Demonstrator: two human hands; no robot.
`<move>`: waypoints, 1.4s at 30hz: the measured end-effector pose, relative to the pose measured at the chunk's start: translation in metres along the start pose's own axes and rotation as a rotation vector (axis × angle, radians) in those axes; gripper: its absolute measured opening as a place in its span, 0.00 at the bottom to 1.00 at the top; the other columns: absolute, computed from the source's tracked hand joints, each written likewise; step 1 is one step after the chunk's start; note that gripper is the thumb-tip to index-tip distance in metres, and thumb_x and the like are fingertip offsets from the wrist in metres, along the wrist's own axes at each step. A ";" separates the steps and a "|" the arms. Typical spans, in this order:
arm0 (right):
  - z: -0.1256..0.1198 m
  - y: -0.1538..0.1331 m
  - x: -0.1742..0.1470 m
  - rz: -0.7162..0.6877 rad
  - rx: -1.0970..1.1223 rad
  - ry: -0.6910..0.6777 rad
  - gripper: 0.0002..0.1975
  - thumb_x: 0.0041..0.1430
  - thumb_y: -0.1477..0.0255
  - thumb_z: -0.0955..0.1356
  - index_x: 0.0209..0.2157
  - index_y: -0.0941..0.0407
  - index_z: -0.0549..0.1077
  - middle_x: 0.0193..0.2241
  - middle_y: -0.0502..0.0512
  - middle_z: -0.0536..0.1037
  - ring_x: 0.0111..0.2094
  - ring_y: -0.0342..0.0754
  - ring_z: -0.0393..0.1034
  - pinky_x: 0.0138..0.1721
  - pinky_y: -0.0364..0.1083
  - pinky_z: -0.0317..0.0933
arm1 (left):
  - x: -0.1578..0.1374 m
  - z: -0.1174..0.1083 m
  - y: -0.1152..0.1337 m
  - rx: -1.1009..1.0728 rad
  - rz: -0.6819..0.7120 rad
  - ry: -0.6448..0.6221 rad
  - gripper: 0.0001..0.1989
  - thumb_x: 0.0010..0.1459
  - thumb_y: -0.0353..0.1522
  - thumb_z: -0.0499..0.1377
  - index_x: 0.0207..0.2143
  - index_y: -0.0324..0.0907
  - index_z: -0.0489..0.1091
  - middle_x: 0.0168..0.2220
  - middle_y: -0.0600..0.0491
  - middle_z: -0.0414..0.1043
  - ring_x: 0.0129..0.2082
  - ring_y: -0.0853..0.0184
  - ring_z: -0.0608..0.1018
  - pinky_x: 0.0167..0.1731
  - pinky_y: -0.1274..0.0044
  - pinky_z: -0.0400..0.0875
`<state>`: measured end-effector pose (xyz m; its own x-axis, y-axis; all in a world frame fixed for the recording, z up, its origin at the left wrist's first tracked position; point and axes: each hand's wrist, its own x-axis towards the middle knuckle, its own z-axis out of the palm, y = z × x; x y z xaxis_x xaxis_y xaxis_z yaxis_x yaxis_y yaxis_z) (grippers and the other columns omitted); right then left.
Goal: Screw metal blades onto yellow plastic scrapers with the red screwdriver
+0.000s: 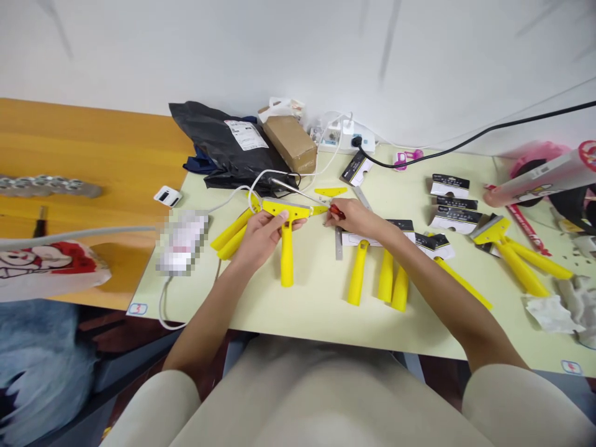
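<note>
My left hand (263, 236) is closed around the head of a yellow scraper (287, 257), its handle pointing toward me. My right hand (349, 216) is closed on a red-handled screwdriver (338, 212), whose long metal shaft runs up and left above the scraper head. The right fingertips are close to the scraper's right end; what else they pinch is hidden. Behind them lies a loose yellow blade cover (331, 192). More yellow scrapers (233, 237) lie left of my left hand. Below my right forearm are several yellow handles (357, 273) and a metal strip (339, 243).
A black parcel bag (223, 146), a cardboard box (291, 146) and a power strip (363, 139) stand by the wall. White cables cross the table's left part. Printed cards (449, 185), scrapers (521, 261) and a pink-white roll (544, 180) are at the right. A person's denim-clad leg (41, 366) shows lower left.
</note>
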<state>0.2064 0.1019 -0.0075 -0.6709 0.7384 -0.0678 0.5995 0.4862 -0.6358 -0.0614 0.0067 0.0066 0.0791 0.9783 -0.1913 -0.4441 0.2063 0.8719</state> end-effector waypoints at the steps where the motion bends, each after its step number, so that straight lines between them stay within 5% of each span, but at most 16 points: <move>1: -0.001 0.001 0.000 0.004 -0.010 0.007 0.12 0.61 0.75 0.67 0.29 0.51 0.59 0.32 0.54 0.79 0.33 0.49 0.70 0.37 0.47 0.56 | -0.001 0.002 -0.003 -0.016 -0.028 -0.014 0.16 0.60 0.39 0.73 0.44 0.37 0.81 0.48 0.42 0.84 0.50 0.51 0.87 0.60 0.59 0.79; 21: -0.019 -0.002 -0.008 0.045 -0.064 -0.056 0.13 0.63 0.79 0.66 0.29 0.51 0.61 0.33 0.56 0.81 0.34 0.51 0.73 0.39 0.48 0.61 | -0.003 0.012 -0.033 -0.122 -0.121 -0.068 0.14 0.59 0.35 0.74 0.45 0.37 0.81 0.51 0.43 0.83 0.53 0.48 0.85 0.63 0.53 0.77; 31: -0.010 0.002 -0.012 0.055 -0.067 0.101 0.10 0.69 0.72 0.62 0.31 0.50 0.58 0.36 0.61 0.79 0.36 0.55 0.71 0.41 0.51 0.61 | -0.001 0.014 -0.042 -0.139 -0.180 -0.025 0.14 0.58 0.33 0.74 0.42 0.35 0.80 0.48 0.41 0.84 0.52 0.50 0.86 0.65 0.54 0.75; 37: 0.011 -0.032 -0.021 0.082 0.211 0.279 0.14 0.70 0.64 0.66 0.32 0.50 0.58 0.42 0.58 0.82 0.39 0.52 0.75 0.43 0.50 0.65 | 0.000 0.015 -0.051 -0.164 -0.159 -0.020 0.15 0.58 0.34 0.75 0.44 0.36 0.80 0.48 0.42 0.84 0.49 0.52 0.86 0.61 0.57 0.78; 42: 0.035 -0.060 -0.022 0.076 0.261 0.249 0.14 0.70 0.63 0.66 0.32 0.50 0.59 0.41 0.58 0.82 0.39 0.53 0.73 0.43 0.52 0.65 | -0.002 0.018 -0.052 -0.145 -0.113 -0.013 0.15 0.56 0.35 0.75 0.43 0.37 0.80 0.50 0.42 0.83 0.51 0.54 0.85 0.57 0.61 0.79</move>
<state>0.1698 0.0397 0.0049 -0.4827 0.8745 0.0470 0.4904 0.3143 -0.8129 -0.0221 -0.0057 -0.0298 0.1468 0.9493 -0.2781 -0.5556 0.3118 0.7708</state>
